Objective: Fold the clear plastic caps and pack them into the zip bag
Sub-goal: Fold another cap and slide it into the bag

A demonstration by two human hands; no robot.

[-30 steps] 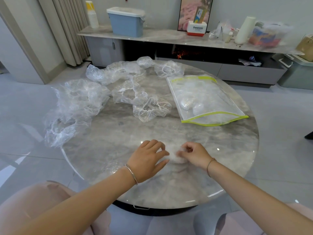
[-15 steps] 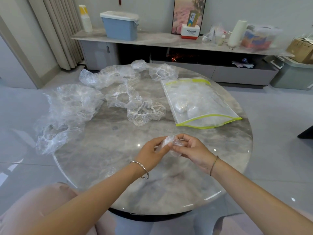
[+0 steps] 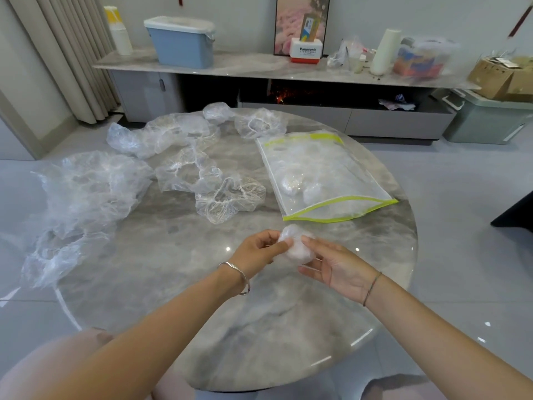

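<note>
Pinching from both sides, the left hand (image 3: 258, 249) and the right hand (image 3: 337, 267) are holding one folded cap (image 3: 297, 246) just above the round marble table (image 3: 173, 269). The left thumb and fingertips are nipping its left edge. The right hand is lying palm-up, its fingers reaching under the small wad and its thumb pressing along the top. Each wrist is wearing a thin bracelet.

Just beyond the wad, the zip bag (image 3: 346, 168) is lying flat, its near green-edged end gaping slightly toward the hands. Pale folded bundles (image 3: 291, 183) are showing through the plastic.

Left of the bag's near end, a loose cap (image 3: 230, 197) is sitting crumpled, touching another (image 3: 187, 171) behind it. A large heap of caps (image 3: 86, 194) is spilling over the table's left rim. More are lying along the far edge (image 3: 164, 134), one (image 3: 259, 124) close to the bag's far corner.

Behind the table, a low sideboard (image 3: 245, 67) is carrying a blue bin (image 3: 181, 44) and other clutter.
</note>
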